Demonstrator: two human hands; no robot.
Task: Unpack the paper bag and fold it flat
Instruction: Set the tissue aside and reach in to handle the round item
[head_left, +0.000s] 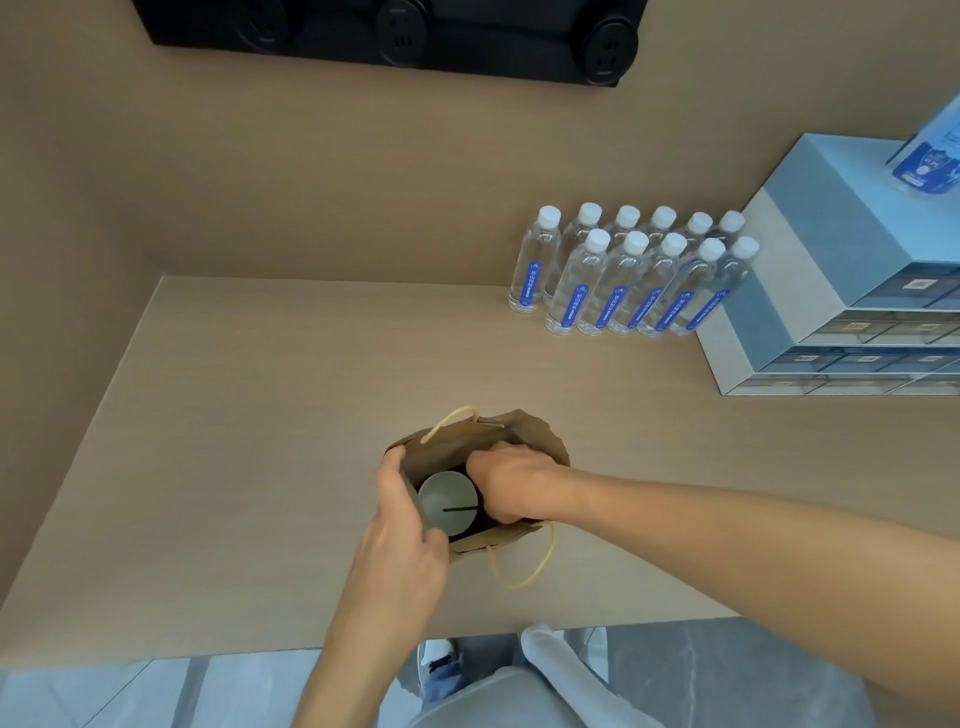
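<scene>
A brown paper bag with pale rope handles stands open on the table, near the front edge. Inside it I see a white cup with a dark straw or stick lying across its mouth. My left hand grips the bag's left rim and holds it open. Reaching into the bag on the right side of the cup, my right hand has its fingers curled down around something dark that I cannot make out.
Several water bottles with blue labels stand in two rows at the back right. A stack of blue and white drawer boxes sits at the right edge. The tan tabletop ends close to my legs.
</scene>
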